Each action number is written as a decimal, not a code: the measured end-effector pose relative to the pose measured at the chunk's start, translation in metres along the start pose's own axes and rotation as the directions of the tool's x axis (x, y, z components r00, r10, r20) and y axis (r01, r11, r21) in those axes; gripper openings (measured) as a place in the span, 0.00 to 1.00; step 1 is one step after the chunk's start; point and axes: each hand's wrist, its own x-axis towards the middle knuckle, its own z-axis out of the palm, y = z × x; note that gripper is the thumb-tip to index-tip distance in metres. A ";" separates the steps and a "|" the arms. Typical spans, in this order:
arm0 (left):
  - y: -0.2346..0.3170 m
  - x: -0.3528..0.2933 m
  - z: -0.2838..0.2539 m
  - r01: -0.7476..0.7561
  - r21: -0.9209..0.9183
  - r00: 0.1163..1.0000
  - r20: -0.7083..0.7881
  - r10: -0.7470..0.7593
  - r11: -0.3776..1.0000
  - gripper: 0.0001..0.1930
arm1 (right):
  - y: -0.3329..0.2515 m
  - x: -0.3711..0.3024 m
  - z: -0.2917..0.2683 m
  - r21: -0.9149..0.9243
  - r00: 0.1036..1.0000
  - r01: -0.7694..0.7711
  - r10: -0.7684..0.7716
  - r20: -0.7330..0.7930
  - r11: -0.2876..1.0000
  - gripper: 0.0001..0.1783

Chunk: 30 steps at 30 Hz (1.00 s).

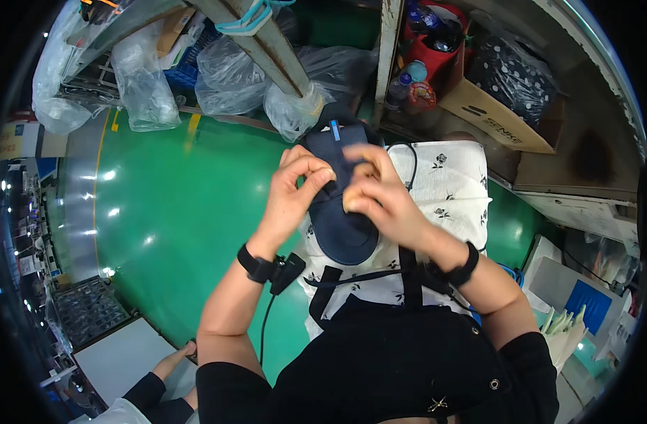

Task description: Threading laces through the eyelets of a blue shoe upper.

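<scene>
A dark navy cap lies lengthwise in front of me, its rounded, stitched brim toward my body. Near its far end a small blue tag stands out. My left hand is at the cap's left side, thumb and forefinger pinched on the dark fabric. On the right, my right hand has its thumb and bent fingers pressed together over the cap, close to the left fingertips; its upper fingers are smeared by motion. Whether a small thing is between the fingertips of either hand is hidden.
White cloth with black flowers lies beneath and right of the cap. An open cardboard box sits at far right beside a red container. A metal post and plastic bags are ahead. Another person's leg shows lower left.
</scene>
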 end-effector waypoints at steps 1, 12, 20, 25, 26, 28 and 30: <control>0.011 -0.004 0.008 -0.012 0.004 0.997 -0.071 0.012 1.000 0.08 | 0.005 0.010 -0.003 0.120 0.996 -0.029 0.019 0.083 0.992 0.06; 0.029 -0.055 0.055 0.060 -0.089 0.997 0.043 -0.056 0.994 0.32 | -0.034 0.009 -0.019 0.507 0.913 -0.408 0.342 0.223 0.759 0.12; -0.102 -0.126 -0.231 0.081 -0.795 0.862 -0.248 -0.443 0.602 0.13 | 0.034 -0.111 -0.334 0.716 0.376 -0.320 0.777 -0.505 0.620 0.12; -0.125 -0.213 -0.316 -0.065 -0.522 0.440 -0.780 -0.445 0.850 0.13 | 0.014 -0.187 -0.386 0.497 0.427 -0.272 0.566 -0.705 0.824 0.12; -0.123 -0.196 -0.289 0.071 -0.353 0.515 -0.788 -0.337 0.933 0.12 | 0.014 -0.122 -0.311 0.225 0.391 -0.452 0.419 -0.819 0.863 0.11; -0.120 -0.142 -0.211 0.323 -0.172 0.609 -0.715 -0.343 0.931 0.09 | 0.007 -0.060 -0.202 0.046 0.512 -0.632 0.461 -0.725 0.774 0.09; -0.102 -0.094 -0.124 0.319 0.048 0.746 -0.629 -0.219 0.947 0.07 | 0.020 -0.029 -0.131 0.086 0.702 -0.552 0.517 -0.490 0.830 0.08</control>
